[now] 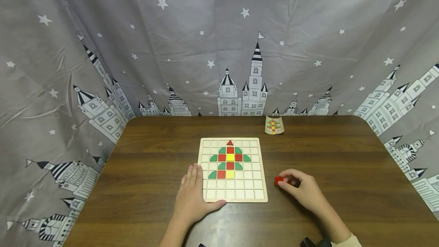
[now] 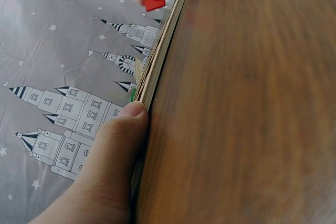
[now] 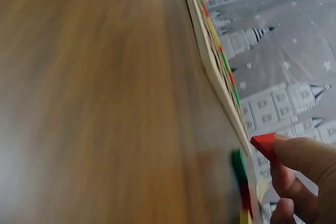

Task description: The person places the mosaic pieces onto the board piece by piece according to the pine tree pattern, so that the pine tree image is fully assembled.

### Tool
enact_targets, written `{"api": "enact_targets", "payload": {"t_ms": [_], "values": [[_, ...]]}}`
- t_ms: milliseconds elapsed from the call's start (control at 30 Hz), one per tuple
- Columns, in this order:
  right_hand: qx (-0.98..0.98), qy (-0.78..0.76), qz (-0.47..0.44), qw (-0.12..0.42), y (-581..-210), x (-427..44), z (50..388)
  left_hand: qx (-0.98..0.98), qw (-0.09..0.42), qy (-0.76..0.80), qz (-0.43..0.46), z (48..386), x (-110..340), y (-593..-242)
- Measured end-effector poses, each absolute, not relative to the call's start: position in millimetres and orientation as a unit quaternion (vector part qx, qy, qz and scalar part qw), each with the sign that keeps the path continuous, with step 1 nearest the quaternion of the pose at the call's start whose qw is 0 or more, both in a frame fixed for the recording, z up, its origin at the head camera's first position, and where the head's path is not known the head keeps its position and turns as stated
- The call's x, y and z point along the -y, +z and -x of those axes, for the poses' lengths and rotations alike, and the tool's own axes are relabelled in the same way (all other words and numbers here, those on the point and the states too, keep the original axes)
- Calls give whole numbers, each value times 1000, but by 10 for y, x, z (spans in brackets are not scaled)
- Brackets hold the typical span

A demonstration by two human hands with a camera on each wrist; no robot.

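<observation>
A pale wooden grid board lies flat on the table. Red, green and yellow tiles fill some of its cells, with a red triangle at the top. My left hand rests at the board's lower left corner, fingers along the left side and thumb on the front edge. To the right of the board, my right hand pinches a red tile between thumb and fingers, just above the table. Below that tile are a green piece, a red piece and a yellow piece, partly blurred.
A small curled picture card with a similar coloured pattern stands near the table's back edge, right of the board. Behind the brown wooden table hangs a grey curtain printed with castles and stars. A black object shows at the front edge.
</observation>
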State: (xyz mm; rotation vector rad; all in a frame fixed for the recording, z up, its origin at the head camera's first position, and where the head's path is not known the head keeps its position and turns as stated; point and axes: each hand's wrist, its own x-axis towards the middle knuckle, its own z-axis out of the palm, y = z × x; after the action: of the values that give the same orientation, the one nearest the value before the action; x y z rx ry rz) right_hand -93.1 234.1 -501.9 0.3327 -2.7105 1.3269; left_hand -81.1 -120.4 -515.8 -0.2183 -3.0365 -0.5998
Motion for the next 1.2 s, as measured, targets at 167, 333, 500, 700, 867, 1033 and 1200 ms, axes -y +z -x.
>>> {"api": "enact_targets", "payload": {"t_ms": [167,333,500,700,867,1033,1200], "values": [[884,454,-108,29,-4966,-2067,1046,979,19,-193,71,810,1204,-5154],[885,452,-110,18,-4933,-1732,1152,979,21,-193,70,812,1206,-5155],[900,425,-97,2,-4939,-1450,1210,978,21,-194,72,811,1202,-5150],[912,387,-130,27,-4989,-1275,1241,979,19,-190,75,810,1207,-5152],[917,367,-147,44,-5020,-1236,1261,978,22,-190,78,813,1209,-5152],[921,358,-145,48,-5033,-1223,1267,978,22,-193,77,808,1214,-5153],[924,349,-149,53,-5028,-1223,1265,978,23,-193,77,810,1217,-5166]]}}
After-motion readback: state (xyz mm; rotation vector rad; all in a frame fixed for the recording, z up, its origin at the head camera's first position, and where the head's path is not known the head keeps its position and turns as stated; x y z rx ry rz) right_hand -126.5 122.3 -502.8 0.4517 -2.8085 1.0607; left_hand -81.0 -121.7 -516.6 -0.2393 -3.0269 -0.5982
